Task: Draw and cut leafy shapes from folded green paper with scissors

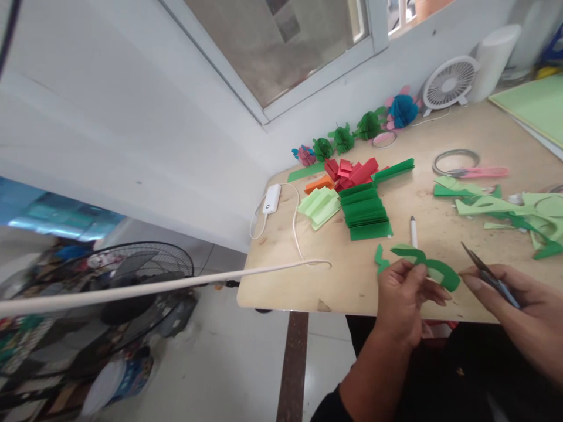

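Note:
Near the table's front edge, my left hand (402, 296) pinches a curved green paper cutout (445, 274), dark green with a lighter green side showing. My right hand (519, 299) is closed round a pair of scissors (488, 272), whose blades point up and to the left. Its fingertips are close to the cutout's right end; whether they touch it I cannot tell. A small green paper scrap (380, 258) lies beside my left hand. Just beyond the cutout is a white pen (413, 232).
Folded dark green (365, 214), light green (320, 206) and red paper (356, 173) lie mid-table. Green offcuts (519, 211) are heaped at right, by pink-handled scissors (486, 172) and a tape roll (455, 152). Paper figures (343, 139) and a small fan (451, 85) line the wall. A white cable (295, 223) crosses the left.

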